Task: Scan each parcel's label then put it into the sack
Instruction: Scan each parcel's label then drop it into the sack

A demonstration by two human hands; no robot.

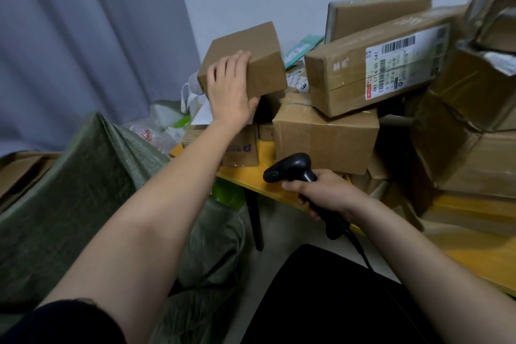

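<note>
The person's left hand [230,89] grips a small plain cardboard box [245,60] at the near-left corner of the parcel pile, fingers over the top and thumb underneath, tilting it, likely to find its label, which is not visible. The right hand [321,193] clasps the black scanner [290,169] at about 5 o'clock from the box, nose aimed left and ready. The green sack [83,176] gapes at 8 o'clock, close for dropping.
</note>
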